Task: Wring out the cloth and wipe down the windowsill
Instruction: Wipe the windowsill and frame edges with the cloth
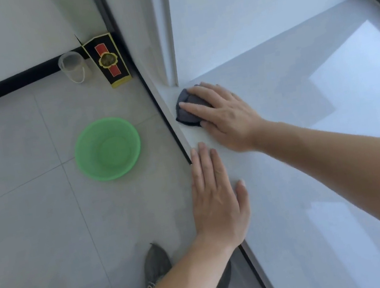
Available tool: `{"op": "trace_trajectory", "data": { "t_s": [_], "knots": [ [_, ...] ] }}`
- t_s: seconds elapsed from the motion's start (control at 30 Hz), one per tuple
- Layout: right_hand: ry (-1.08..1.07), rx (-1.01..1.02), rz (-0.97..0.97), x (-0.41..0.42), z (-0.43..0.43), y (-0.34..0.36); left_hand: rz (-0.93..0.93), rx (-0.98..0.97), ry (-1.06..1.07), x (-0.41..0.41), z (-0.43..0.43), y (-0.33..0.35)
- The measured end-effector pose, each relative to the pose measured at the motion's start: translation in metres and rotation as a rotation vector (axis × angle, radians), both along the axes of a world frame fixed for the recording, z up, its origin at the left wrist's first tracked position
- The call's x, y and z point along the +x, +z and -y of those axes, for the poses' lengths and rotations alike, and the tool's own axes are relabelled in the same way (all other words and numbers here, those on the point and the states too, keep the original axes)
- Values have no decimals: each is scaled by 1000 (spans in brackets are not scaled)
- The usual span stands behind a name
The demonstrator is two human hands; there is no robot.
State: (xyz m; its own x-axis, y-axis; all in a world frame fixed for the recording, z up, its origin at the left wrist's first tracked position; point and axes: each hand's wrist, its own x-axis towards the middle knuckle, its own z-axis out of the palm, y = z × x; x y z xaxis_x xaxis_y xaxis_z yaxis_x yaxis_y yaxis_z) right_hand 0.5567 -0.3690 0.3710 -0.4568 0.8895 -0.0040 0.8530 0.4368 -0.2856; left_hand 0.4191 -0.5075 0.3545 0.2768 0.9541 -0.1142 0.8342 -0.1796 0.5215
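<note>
A dark grey cloth (185, 113) lies bunched on the white windowsill (301, 176), close to the corner by the wall. My right hand (224, 116) presses flat on top of it, fingers spread over the cloth. My left hand (217, 199) rests palm down on the sill's front edge, nearer to me, fingers straight and holding nothing. A green plastic basin (107, 149) sits on the tiled floor to the left of the sill.
A clear plastic cup (73, 67) and a black-and-yellow box (108, 59) stand on the floor by the wall corner. My shoe (157, 263) is on the tiles below the sill. Sunlight falls across the sill's right part.
</note>
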Motion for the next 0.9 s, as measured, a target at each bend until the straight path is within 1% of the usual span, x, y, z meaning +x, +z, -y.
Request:
{"op": "trace_trajectory", "data": {
  "t_s": [0.03,0.07,0.13,0.17,0.2,0.27,0.3,0.33,0.37,0.47,0.5,0.53,0.57,0.63,0.7,0.73,0.77,0.83,0.87,0.9],
  "knots": [
    [26,3,8,7,-8,1,-14,0,-13,-1,1,0],
    [-34,4,2,11,-16,2,-20,0,-22,-3,1,0],
    [-248,6,-49,4,-22,1,-17,2,-30,-4,2,0],
    [-290,19,-62,-7,-18,0,-11,-4,-33,-4,2,0],
    [-254,28,-70,-17,-11,-1,-2,-9,-36,-4,2,0],
    [-43,25,-61,-22,2,-2,9,-9,-44,-6,3,-1],
    [45,10,-42,-14,6,0,4,-9,-53,-7,3,-2],
    [77,4,-26,-1,6,1,0,-5,-66,-9,3,-3],
    [55,3,-17,12,4,2,1,3,-78,-11,3,-3],
    [-170,-4,-57,32,14,1,9,28,-93,-14,4,-4],
    [-199,15,-72,32,23,0,15,32,-90,-14,4,-4],
    [-179,34,-79,29,34,-1,26,35,-83,-14,4,-4],
    [-113,54,-80,28,44,-1,38,36,-74,-14,4,-4],
    [63,25,-59,35,61,1,55,39,-56,-13,4,-2],
    [154,13,-14,49,61,5,30,65,-56,-13,4,0],
    [111,20,-1,54,57,4,7,85,-60,-14,2,1],
    [7,27,-8,57,55,2,-13,106,-61,-14,-2,2],
    [-272,33,-73,54,57,0,-27,136,-60,-10,-19,8],
    [-345,40,-100,50,62,0,-24,146,-73,-7,-30,13],
    [-350,44,-111,47,68,-1,-21,156,-95,-1,-41,18]
  ]
}}
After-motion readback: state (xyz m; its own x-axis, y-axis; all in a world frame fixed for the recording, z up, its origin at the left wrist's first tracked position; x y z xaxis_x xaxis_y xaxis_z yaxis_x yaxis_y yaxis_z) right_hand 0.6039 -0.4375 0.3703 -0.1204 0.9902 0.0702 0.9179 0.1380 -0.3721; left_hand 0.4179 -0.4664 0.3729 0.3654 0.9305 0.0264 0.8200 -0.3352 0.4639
